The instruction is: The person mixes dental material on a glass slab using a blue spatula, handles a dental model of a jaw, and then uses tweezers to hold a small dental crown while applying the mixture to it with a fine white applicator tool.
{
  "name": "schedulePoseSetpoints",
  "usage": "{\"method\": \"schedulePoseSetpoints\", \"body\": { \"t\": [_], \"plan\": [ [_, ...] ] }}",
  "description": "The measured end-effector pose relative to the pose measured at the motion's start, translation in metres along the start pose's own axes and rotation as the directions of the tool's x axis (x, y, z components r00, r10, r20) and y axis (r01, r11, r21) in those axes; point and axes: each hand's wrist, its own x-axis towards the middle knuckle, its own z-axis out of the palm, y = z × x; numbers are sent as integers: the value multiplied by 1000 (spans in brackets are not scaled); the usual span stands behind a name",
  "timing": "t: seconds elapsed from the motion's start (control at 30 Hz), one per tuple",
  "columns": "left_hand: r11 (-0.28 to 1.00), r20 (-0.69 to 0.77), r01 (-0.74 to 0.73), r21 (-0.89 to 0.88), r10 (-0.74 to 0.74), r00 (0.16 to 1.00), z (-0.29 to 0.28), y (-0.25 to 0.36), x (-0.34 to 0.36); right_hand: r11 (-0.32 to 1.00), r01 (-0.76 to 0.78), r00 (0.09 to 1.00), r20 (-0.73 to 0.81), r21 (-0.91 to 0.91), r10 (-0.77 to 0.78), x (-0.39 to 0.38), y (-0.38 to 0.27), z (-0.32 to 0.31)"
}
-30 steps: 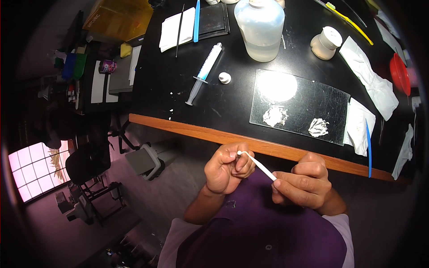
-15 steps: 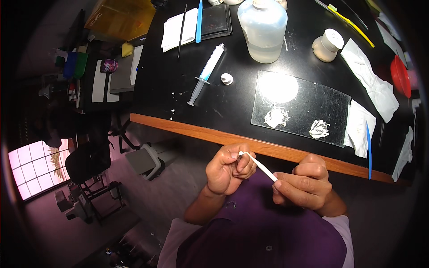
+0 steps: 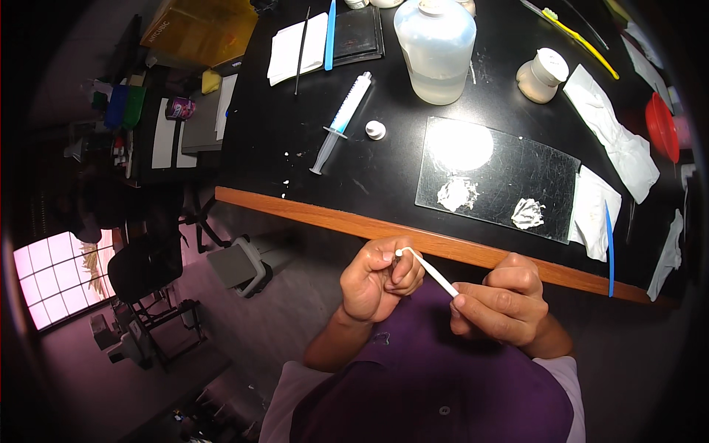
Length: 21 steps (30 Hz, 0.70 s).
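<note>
Just in front of the table edge, my right hand grips a slim white plastic instrument with a bent, thin end. That end reaches over to my left hand, whose fingers are curled in a pinch. At the pinch sits a small white piece, touching or very near the instrument's tip; whether it belongs to the tip or is separate I cannot tell. On the table beyond lies a scratched glass slab, with one smeared white paste patch at its left and another white paste patch at its right.
A syringe and a small white cap lie left of the slab. Behind stand a large translucent bottle and a small jar. Crumpled tissue, a blue stick and a yellow toothbrush are at the right.
</note>
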Motion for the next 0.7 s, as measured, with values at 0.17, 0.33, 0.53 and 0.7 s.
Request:
{"method": "schedulePoseSetpoints", "body": {
  "t": [0.17, 0.33, 0.53, 0.7],
  "plan": [
    [1000, 0, -3, -3, 3, 1000, 1, 0, 0, 1000, 15, 1000, -7, 6, -15, 0, 1, 1],
    [1000, 4, 2, 3, -2, 1000, -2, 0, 0, 1000, 6, 1000, -2, 9, -6, 0, 1, 1],
    [1000, 12, 2, -6, -2, 1000, -1, 0, 0, 1000, 8, 1000, 1, 10, -8, 0, 0, 0],
    [1000, 7, -7, -9, 7, 1000, 0, -1, 0, 1000, 15, 1000, 2, 16, -15, -2, 1, -1]
  ]
}}
